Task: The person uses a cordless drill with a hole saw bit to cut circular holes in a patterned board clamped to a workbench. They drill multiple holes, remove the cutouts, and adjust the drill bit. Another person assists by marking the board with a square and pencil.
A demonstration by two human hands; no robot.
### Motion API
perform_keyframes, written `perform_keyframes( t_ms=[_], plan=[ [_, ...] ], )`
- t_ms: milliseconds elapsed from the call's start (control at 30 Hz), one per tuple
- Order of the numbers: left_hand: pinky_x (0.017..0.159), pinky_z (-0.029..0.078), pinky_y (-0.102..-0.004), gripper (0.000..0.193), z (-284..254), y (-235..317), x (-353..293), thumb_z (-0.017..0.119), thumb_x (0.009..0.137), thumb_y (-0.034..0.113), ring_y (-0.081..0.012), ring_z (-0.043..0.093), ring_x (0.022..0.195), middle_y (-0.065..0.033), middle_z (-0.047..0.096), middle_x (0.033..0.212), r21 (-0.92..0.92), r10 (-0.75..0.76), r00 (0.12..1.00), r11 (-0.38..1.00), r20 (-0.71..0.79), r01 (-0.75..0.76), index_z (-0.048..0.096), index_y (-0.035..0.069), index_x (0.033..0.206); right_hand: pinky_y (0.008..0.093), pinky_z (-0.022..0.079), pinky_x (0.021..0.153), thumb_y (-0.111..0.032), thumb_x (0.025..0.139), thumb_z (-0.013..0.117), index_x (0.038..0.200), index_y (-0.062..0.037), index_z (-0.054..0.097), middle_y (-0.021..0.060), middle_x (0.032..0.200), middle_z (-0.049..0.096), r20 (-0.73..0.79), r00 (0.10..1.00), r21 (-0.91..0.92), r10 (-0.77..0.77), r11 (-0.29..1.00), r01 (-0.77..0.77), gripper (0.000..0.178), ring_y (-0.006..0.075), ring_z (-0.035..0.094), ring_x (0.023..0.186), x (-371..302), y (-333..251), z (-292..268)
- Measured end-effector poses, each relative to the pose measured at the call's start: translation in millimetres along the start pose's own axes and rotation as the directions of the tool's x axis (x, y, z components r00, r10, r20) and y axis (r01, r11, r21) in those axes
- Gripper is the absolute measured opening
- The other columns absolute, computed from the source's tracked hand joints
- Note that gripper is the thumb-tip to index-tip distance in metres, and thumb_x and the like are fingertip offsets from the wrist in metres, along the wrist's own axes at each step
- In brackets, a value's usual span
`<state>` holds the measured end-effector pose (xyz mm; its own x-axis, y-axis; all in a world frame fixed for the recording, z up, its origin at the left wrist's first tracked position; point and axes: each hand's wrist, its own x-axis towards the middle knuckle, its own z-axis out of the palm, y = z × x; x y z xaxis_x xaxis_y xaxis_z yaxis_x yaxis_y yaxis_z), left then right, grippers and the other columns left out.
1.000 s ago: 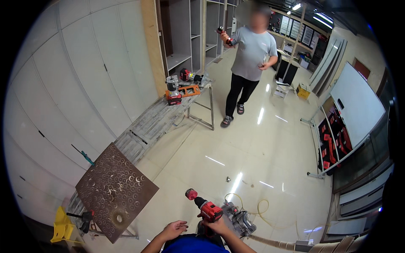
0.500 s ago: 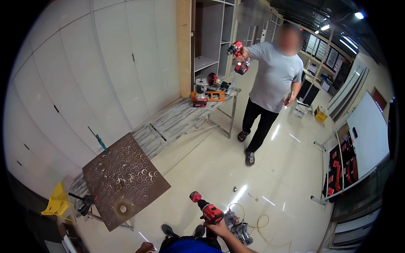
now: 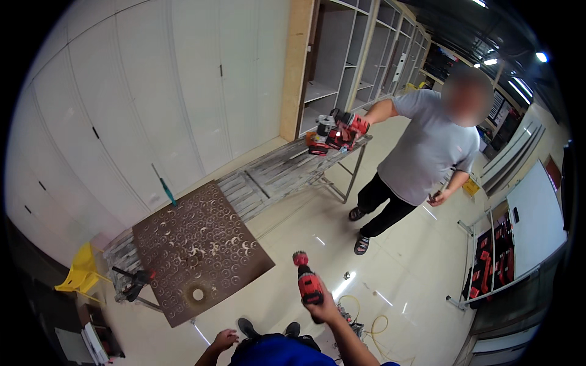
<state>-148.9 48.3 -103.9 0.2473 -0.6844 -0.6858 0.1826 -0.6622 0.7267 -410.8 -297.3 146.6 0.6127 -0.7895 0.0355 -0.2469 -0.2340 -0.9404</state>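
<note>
My right hand [image 3: 325, 310] is wrapped round the handle of a red and black cordless drill [image 3: 310, 288]. A round red cutter like a hole saw [image 3: 300, 258] is fitted at its front, pointing away from me over the floor. Low on the left, my left hand [image 3: 226, 339] hangs empty with its fingers loosely apart. To the left of the drill, apart from it, a brown board [image 3: 241, 259] lies on the workbench; many ring-shaped cuts and one round hole mark it. A screwdriver-like tool with a teal handle [image 3: 168, 191] stands at its far edge.
Ahead, a person in a grey shirt [image 3: 421, 146] holds another red drill [image 3: 354, 122] over the bench's far end [image 3: 274, 174], beside other power tools. A black clamp [image 3: 131, 283] and yellow chair [image 3: 82, 268] are left. A yellow hose [image 3: 378, 323] lies on the floor.
The view has shifted. My left hand has come further into view. The other person has lowered their drill toward the tools on the bench. My right hand keeps hold of its drill.
</note>
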Motion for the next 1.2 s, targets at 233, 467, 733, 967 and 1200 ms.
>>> perform_keyframes(
  t_ms=[233,467,733,967,1200],
  plan=[
    [0.082,0.053,-0.0299,0.043,-37.0,47.2,-4.5,0.061,0.094,0.023,-0.0193,0.07,0.094,-0.0146,0.071,0.102,0.184,0.178,0.984,0.968,-0.019,-0.172,0.056,-0.004,0.127,0.0372,0.05,0.094,-0.013,0.074,0.076,0.152,-0.0077,0.029,0.0203,0.124,0.063,0.165,0.973,-0.33,-0.163,0.92,0.21,0.092,0.0355,0.064,0.112,102.1,-10.0,31.7],
    [0.089,0.054,-0.041,0.043,-57.7,31.9,-33.9,0.06,0.089,0.031,-0.035,0.068,0.101,-0.0187,0.071,0.107,0.471,0.068,0.984,0.882,-0.164,0.017,0.062,0.007,0.124,0.0478,0.053,0.081,-0.016,0.072,0.072,0.149,-0.0205,0.037,0.0165,0.111,0.064,0.275,0.946,-0.63,-0.171,0.711,0.312,0.084,0.0401,0.064,0.096,210.3,-38.5,64.7],
    [0.073,0.057,-0.0334,0.042,-45.3,118.3,-42.3,0.059,0.096,0.027,-0.0226,0.072,0.09,-0.0148,0.072,0.103,0.22,-0.178,0.982,0.962,0.064,0.161,0.055,0.004,0.131,0.0465,0.053,0.085,-0.014,0.068,0.071,0.145,-0.009,0.039,0.022,0.109,0.066,0.185,0.954,-0.254,-0.238,0.926,0.28,0.084,0.0428,0.063,0.1,354.1,0.2,107.6],
    [0.072,0.056,-0.0318,0.037,10.2,270.5,9.6,0.057,0.099,0.016,-0.0208,0.071,0.09,-0.0126,0.069,0.107,-0.167,0.063,0.941,0.978,-0.331,-0.124,0.05,0.0,0.131,0.047,0.054,0.083,-0.016,0.073,0.074,0.151,-0.0167,0.031,0.0176,0.118,0.061,0.378,0.91,-0.488,-0.171,0.798,0.353,0.089,0.0355,0.065,0.102,473.0,11.4,125.4],
    [0.082,0.057,-0.0325,0.037,79.0,316.9,55.7,0.058,0.098,0.014,-0.019,0.07,0.092,-0.0154,0.07,0.107,-0.133,0.039,0.942,0.987,-0.333,-0.088,0.052,-0.002,0.13,0.0452,0.056,0.084,-0.018,0.074,0.079,0.151,-0.0207,0.031,0.0167,0.116,0.059,0.575,0.818,-0.697,-0.034,0.504,0.511,0.09,0.0341,0.065,0.102,545.4,56.1,141.3]
  ],
)
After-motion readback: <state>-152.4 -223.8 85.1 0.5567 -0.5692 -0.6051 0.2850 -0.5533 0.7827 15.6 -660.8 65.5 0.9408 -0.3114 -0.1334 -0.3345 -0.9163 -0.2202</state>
